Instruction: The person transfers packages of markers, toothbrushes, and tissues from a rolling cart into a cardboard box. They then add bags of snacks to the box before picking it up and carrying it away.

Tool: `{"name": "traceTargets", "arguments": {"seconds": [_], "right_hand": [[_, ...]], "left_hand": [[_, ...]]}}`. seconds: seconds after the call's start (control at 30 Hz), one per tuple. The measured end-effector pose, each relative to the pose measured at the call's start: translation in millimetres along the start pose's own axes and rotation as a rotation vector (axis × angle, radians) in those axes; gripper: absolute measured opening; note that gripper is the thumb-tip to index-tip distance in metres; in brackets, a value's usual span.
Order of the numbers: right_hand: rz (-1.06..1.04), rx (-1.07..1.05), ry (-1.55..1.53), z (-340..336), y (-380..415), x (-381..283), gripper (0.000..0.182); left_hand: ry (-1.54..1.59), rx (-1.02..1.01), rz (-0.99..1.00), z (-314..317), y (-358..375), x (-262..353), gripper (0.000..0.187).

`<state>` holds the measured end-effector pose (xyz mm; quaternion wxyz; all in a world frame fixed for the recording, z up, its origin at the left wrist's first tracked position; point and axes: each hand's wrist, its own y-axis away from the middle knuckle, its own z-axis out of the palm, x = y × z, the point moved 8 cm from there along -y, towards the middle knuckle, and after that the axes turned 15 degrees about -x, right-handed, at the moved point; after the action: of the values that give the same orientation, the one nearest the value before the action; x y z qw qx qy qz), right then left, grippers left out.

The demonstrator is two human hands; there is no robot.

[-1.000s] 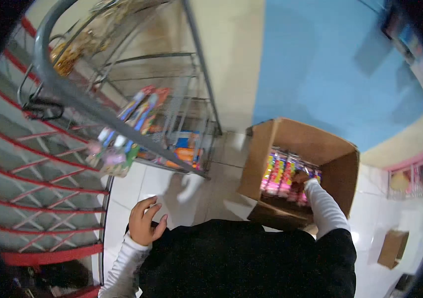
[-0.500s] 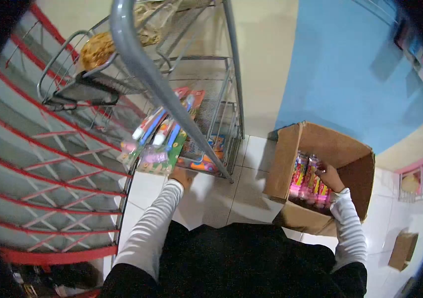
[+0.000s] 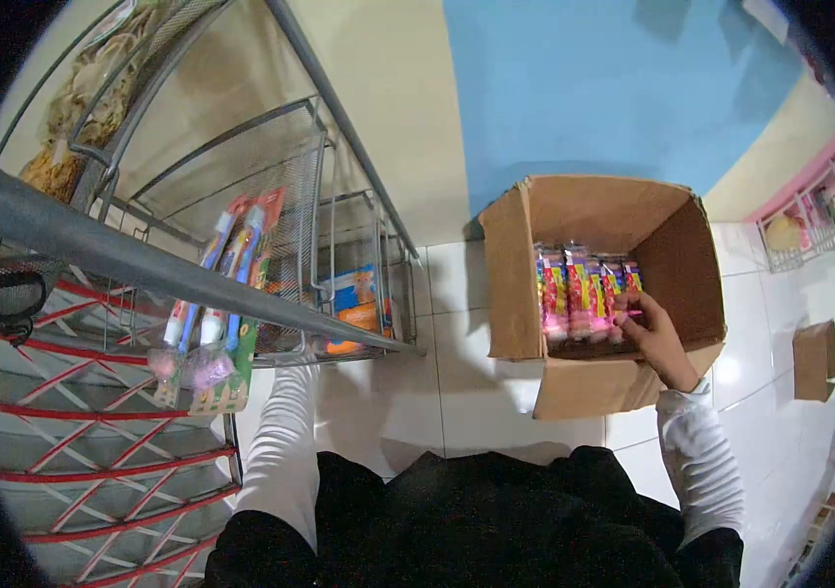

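Note:
Over the near edge of an open cardboard box [image 3: 677,260] reaches my right hand [image 3: 654,338], fingers bent at the right end of a row of pink-and-yellow packets [image 3: 579,294]. What its fingertips hold, if anything, is too small to make out. My left hand is hidden behind the grey metal rack [image 3: 172,279]; only the white sleeve [image 3: 285,431] shows, below the rack's lower edge. Toothbrush packs [image 3: 216,294] with blue and white handles hang at the rack's near side, above and left of that sleeve.
An orange and blue package [image 3: 358,309] lies in the rack's lower basket. Red lattice gate bars [image 3: 104,416] stand at the left. A pink and white basket [image 3: 809,225] and a small cardboard box [image 3: 815,361] are on the right. A wall rises behind the box.
The view has shifted, so rack and toothbrush packs appear further left and the box higher. My left hand has gone out of sight behind the rack. My right hand is nearer the box's front edge.

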<state>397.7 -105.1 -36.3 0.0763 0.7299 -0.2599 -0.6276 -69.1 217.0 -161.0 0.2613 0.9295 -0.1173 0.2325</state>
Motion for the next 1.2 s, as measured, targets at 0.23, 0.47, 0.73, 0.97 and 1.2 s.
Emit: {"name": "traceTargets", "arguments": {"seconds": [0.23, 0.47, 0.73, 0.97, 1.2], "right_hand": [[-0.203, -0.047, 0.144, 19.7, -12.5, -6.6, 0.026], [-0.486, -0.167, 0.232, 53.6, -8.0, -45.4, 0.020], [-0.123, -0.555, 0.510, 99.8, 26.3, -66.4, 0.045], [-0.129, -0.549, -0.460, 84.4, 45.6, -75.0, 0.070], [0.046, -0.596, -0.851, 77.6, 34.3, -36.4, 0.067]], "left_hand": [[0.176, 0.035, 0.021, -1.8, -10.5, -6.5, 0.069], [0.485, -0.136, -0.029, 82.4, 87.4, -29.0, 0.087], [0.136, -0.520, 0.758, 67.3, 217.9, 248.0, 0.117], [0.010, -0.092, 1.061, 33.5, 218.6, 373.2, 0.118], [0.410, -0.074, 1.258, 28.3, 215.4, 387.0, 0.125]]}}
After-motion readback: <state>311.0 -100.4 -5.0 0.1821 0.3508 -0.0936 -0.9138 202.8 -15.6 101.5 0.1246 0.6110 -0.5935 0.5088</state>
